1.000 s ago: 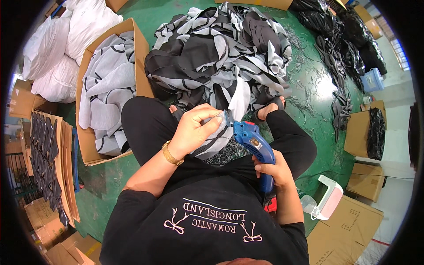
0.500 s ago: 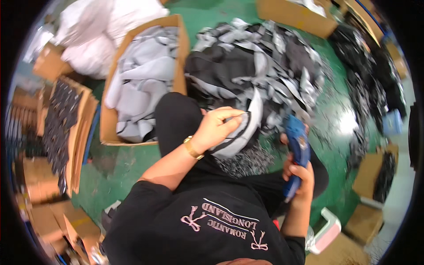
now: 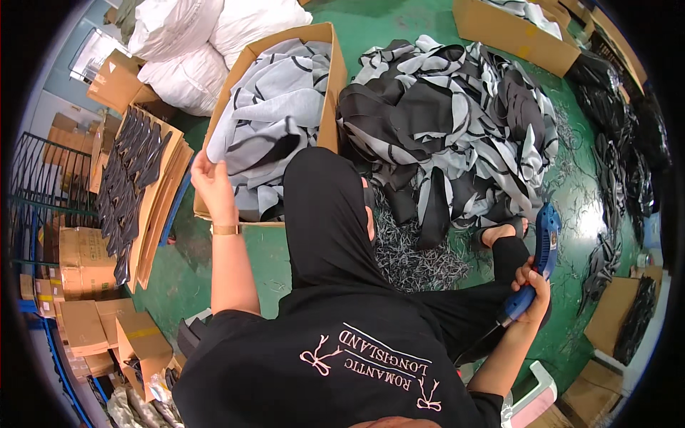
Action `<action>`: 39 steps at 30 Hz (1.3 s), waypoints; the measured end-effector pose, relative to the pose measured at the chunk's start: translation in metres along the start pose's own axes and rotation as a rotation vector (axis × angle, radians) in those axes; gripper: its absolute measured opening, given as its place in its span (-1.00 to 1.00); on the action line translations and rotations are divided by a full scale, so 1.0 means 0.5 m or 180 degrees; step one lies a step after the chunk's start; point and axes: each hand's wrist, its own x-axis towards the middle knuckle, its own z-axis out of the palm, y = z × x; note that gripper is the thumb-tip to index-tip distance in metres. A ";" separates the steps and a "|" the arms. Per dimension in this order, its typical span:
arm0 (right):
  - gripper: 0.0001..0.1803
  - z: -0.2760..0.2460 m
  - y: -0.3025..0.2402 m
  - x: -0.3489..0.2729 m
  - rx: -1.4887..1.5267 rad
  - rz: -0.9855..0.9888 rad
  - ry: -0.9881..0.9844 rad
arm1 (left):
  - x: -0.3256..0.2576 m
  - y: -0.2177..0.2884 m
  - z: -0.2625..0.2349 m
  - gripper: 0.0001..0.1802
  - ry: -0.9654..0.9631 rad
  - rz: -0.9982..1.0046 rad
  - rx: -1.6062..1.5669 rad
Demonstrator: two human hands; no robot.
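At the left side of a long cardboard box (image 3: 334, 78), my left hand (image 3: 212, 187) has its thumb and fingers closed on the edge of a light grey fabric piece (image 3: 227, 135). More grey pieces with black edging lie heaped in that box, one showing its black underside. My right hand (image 3: 531, 289) grips a blue corded power tool (image 3: 547, 239), held upright over my bent right leg. Its cord runs from the lower end toward my lap. To the right of the box spreads a big pile of grey and black fabric pieces (image 3: 435, 107), apart from both hands.
Thin trimmings (image 3: 421, 260) litter the green floor before me. White sacks (image 3: 185, 78) stand behind the box. Flattened cardboard (image 3: 160, 200) with black pieces on it leans at left, near a wire rack (image 3: 53, 178). Black plastic bags (image 3: 635, 157) line the right; another box (image 3: 514, 36) stands far back.
My left hand has moved left from the pile to the box's outer side; the piece it held over my lap is gone from there. My right hand has carried the power tool to the right.
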 end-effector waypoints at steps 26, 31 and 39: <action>-0.48 -0.037 0.019 0.012 0.0201 0.0008 0.0191 | -0.214 0.205 0.097 -0.80 -0.2294 0.2280 0.1447; -0.51 -0.028 0.019 0.019 0.0305 -0.0051 0.0166 | -0.302 0.243 0.091 -0.84 -0.4263 0.2420 0.1424; -0.53 -0.075 0.036 0.016 0.0479 0.0145 0.0133 | -0.328 0.615 0.178 -0.83 -0.5962 0.0239 -0.4888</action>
